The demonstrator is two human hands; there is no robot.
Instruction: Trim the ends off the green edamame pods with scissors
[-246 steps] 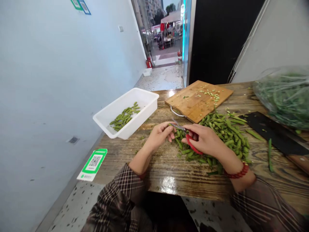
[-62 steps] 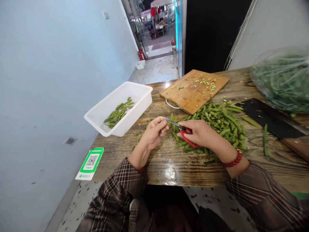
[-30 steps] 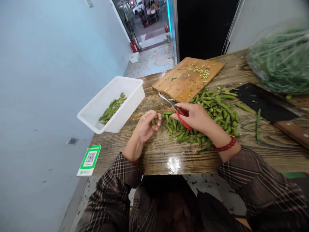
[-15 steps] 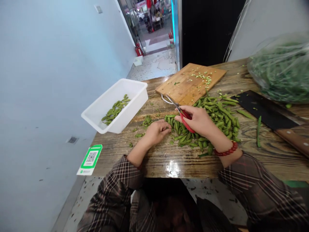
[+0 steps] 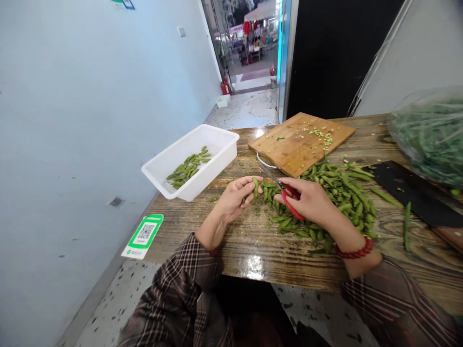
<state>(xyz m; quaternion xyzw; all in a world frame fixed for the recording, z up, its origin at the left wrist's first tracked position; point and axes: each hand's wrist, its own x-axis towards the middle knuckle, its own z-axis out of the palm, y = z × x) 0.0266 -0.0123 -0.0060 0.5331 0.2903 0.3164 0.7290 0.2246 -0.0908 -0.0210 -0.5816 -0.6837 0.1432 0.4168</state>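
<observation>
Shiny wood tbl (image 5: 188,219) by pale wall (image 5: 90,120); L hand (image 5: 234,196) pinching pod (image 5: 255,187), R hand (image 5: 311,198) closed rnd scissors (image 5: 292,206).

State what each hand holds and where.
Left hand: a soybean pod, pinched near its lower end. Right hand: scissors, by the red handles.

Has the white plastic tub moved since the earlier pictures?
No, the white plastic tub hasn't moved: it sits left of the brown wooden cutting board, with the same small gap as before.
</observation>
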